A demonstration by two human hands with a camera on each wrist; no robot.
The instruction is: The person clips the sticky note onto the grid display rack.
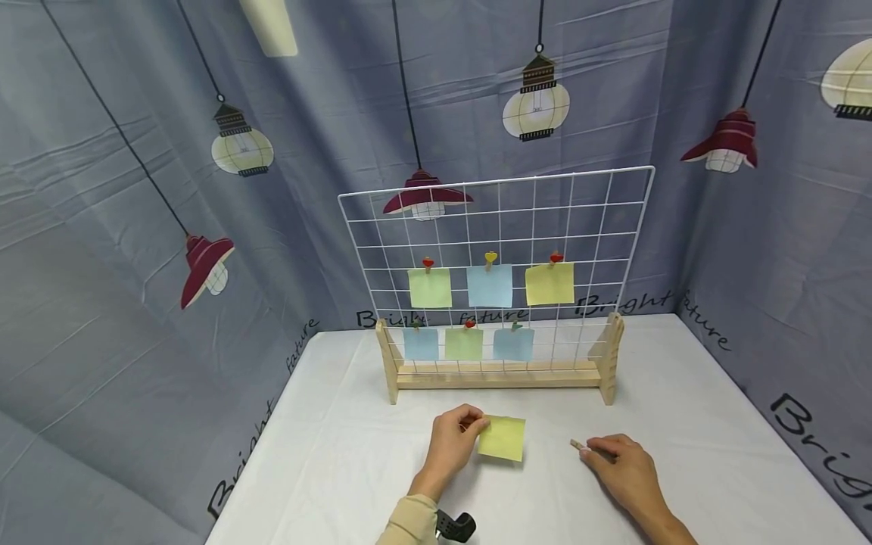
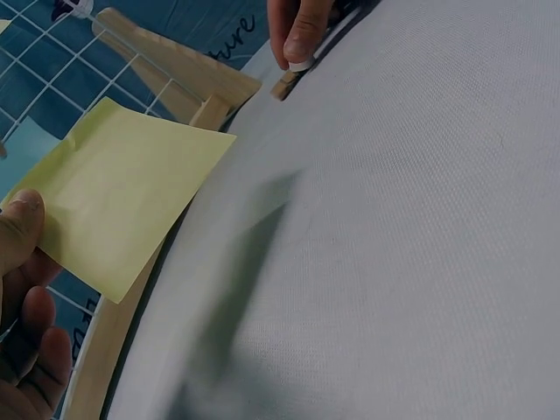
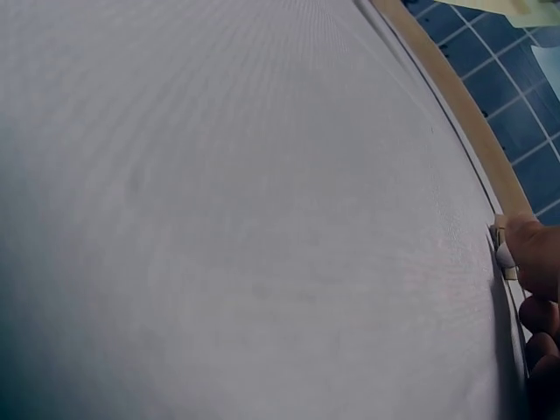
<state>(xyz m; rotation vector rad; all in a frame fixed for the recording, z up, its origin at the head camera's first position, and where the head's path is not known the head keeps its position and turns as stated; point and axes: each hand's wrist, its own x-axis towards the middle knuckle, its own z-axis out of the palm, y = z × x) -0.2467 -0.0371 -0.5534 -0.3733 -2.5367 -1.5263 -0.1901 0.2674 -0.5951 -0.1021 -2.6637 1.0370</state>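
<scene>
A yellow sticky note (image 1: 502, 438) is pinched at its left edge by my left hand (image 1: 451, 445), held above the white table. The left wrist view shows the thumb (image 2: 21, 229) on the face of the note (image 2: 131, 188). To the right, my right hand (image 1: 625, 471) pinches a small wooden clothespin (image 1: 576, 444) between thumb and fingertips, low over the table. In the left wrist view the clothespin (image 2: 284, 86) has a white piece near the fingertips. Only part of the right hand (image 3: 538, 271) shows in the right wrist view.
Behind both hands stands a white wire grid (image 1: 518, 204) in a wooden base (image 1: 497, 377). Two rows of three notes hang on it, such as a blue note (image 1: 489, 288), held by clothespins with heart shapes or other small decorations. A grey-blue curtain (image 1: 306, 227) surrounds the white table (image 1: 341, 439).
</scene>
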